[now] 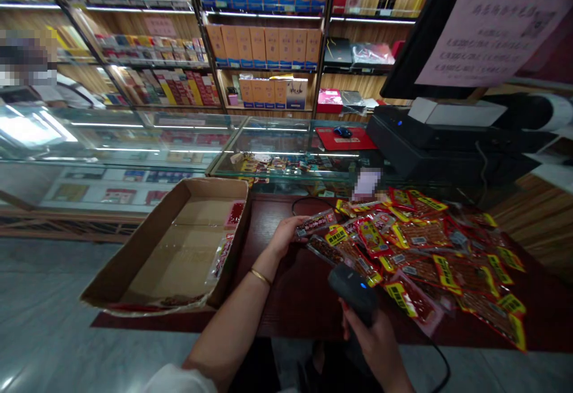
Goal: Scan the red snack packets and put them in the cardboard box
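My left hand (pixel 289 233) is closed on the end of a snack packet (pixel 317 223), with its printed face up, at the left edge of a heap of packets. In my right hand (pixel 373 339) is a black barcode scanner (pixel 353 291) with a small blue light, its head tilted toward the packets. The heap of red and yellow snack packets (pixel 423 235) spreads over the dark wooden counter (pixel 286 303) to the right. Left of my arm stands a shallow cardboard box (pixel 179 243) holding a few packets (pixel 219 260) along its right side and near end.
A glass display case (pixel 179 142) runs behind the counter. A red mat with a mouse (pixel 343 132) lies on the glass, beside a black cash-register unit and monitor (pixel 421 40). The scanner's cable (pixel 441 357) loops at lower right. Another person (pixel 67 88) is at far left.
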`<act>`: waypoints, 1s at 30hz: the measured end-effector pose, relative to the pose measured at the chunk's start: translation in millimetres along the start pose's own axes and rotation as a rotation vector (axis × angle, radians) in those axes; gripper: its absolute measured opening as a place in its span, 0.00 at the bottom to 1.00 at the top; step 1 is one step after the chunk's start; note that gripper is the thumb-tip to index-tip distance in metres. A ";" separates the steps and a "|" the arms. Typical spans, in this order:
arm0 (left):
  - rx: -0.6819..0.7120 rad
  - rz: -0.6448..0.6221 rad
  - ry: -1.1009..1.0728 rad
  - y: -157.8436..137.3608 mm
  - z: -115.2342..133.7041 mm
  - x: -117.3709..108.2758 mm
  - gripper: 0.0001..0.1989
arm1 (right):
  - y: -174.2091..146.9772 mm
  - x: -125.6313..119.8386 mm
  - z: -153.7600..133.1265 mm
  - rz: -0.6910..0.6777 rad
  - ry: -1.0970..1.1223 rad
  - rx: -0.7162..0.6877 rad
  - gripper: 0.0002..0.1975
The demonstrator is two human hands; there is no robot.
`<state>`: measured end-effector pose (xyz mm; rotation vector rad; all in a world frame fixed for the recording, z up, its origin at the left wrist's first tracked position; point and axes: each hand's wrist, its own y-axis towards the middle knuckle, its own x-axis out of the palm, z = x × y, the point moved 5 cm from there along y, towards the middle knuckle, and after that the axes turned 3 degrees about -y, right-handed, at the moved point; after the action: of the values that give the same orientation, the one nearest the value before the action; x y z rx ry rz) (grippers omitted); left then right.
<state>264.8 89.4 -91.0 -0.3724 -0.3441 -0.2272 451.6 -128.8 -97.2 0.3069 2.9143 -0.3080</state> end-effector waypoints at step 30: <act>-0.014 0.020 0.039 5.5 -6.4 -0.9 0.17 | -6.1 -9.5 -46.1 0.067 -0.532 -0.140 0.23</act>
<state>267.3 92.0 -98.7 -0.3844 -0.3004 -0.2171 451.6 -126.0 -49.8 0.2526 2.3812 -0.1449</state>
